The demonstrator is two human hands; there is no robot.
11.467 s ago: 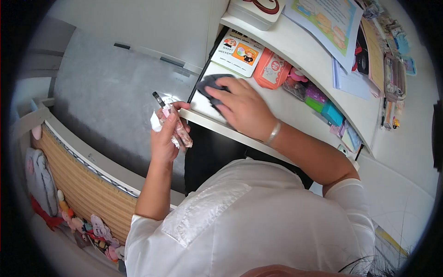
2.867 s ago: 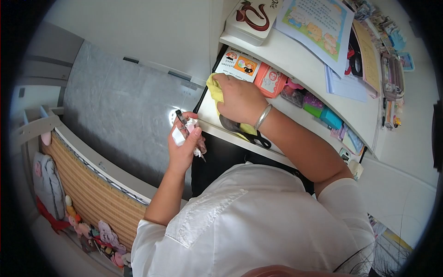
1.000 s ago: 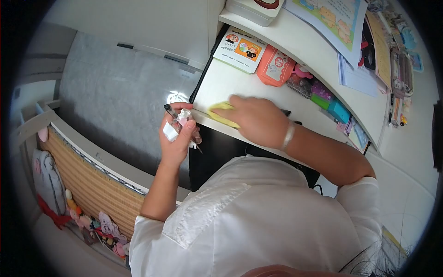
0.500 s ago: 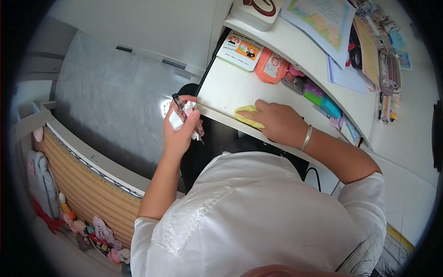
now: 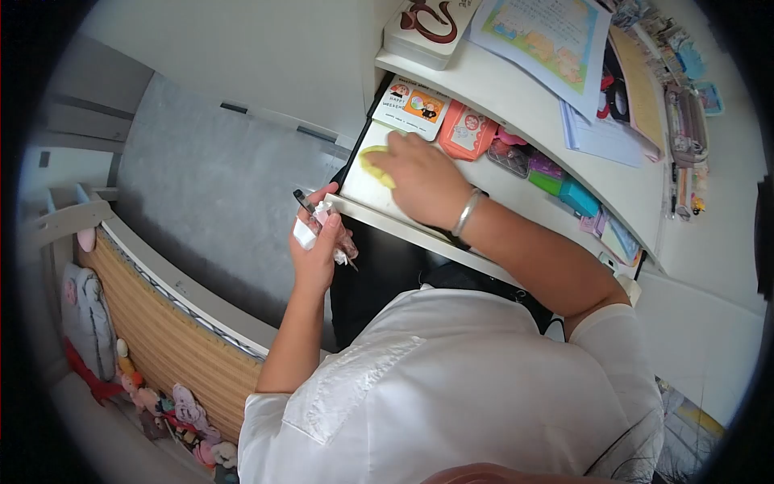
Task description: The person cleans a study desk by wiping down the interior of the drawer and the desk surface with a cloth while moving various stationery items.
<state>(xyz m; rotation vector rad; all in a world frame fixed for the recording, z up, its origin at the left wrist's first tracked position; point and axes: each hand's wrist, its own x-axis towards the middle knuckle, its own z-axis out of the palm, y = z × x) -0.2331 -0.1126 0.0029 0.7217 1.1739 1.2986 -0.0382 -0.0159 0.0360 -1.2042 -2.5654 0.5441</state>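
Observation:
My right hand [image 5: 431,181] presses a yellow cloth [image 5: 376,168] onto the white floor of the pulled-out drawer [image 5: 391,225], near its left side. Its fingers are closed over the cloth. Just outside the drawer's front left corner, my left hand [image 5: 313,262] is closed around a dark-capped pen [image 5: 302,199] and some crumpled white and pinkish scraps [image 5: 305,234]. What else lies in that palm is hidden. Behind the cloth are a "Happy Weekend" notebook [image 5: 411,105] and an orange packet [image 5: 468,131], lying side by side.
Further right in the drawer are a green and blue box [image 5: 576,196] and other small items. The desktop above holds a white tin [image 5: 427,36], printed sheets [image 5: 544,40] and a clear pencil case [image 5: 687,133]. A bed frame [image 5: 185,302] with soft toys stands at left.
My right hand has slid the yellow cloth left and deeper into the drawer. My left hand keeps its hold on the pen and scraps. The camera view has shifted slightly.

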